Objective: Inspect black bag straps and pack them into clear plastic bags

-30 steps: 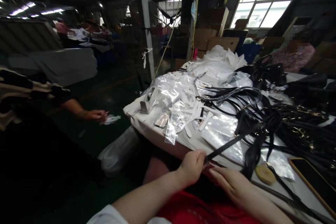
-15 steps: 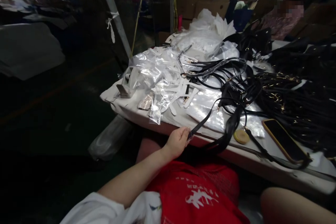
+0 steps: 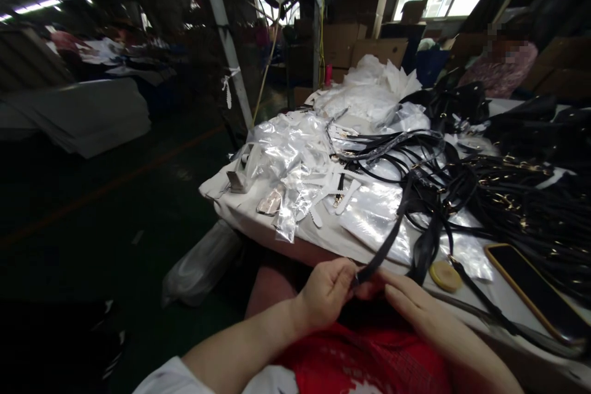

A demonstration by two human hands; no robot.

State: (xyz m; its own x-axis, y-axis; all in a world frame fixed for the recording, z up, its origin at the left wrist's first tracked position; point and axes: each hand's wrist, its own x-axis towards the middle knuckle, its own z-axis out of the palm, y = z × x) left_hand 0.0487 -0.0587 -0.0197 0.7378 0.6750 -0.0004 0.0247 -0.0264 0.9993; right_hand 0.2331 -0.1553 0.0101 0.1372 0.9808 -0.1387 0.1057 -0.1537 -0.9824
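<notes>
A long black strap [image 3: 386,247] runs from the tangle on the table down to my two hands at the table's front edge. My left hand [image 3: 327,290] is closed, pinching the strap's end between thumb and fingers. Close beside it, my right hand [image 3: 402,295] has its fingers curled in at the same strap, some of them hidden behind it. A dark bunch of straps [image 3: 425,252] hangs over the edge just beyond my right hand. Below my hands is a red apron [image 3: 369,351].
Black straps with gold clasps [image 3: 512,197] cover the table's right side. A phone [image 3: 530,289] and a yellow tape measure [image 3: 445,276] lie near the front edge. Clear plastic bags [image 3: 286,148] and white notched strips [image 3: 348,197] are left of centre. A person [image 3: 501,68] is at the back right.
My right hand has come into view and met my left hand at the strap. The view has tilted up, so things sit lower in the picture.
</notes>
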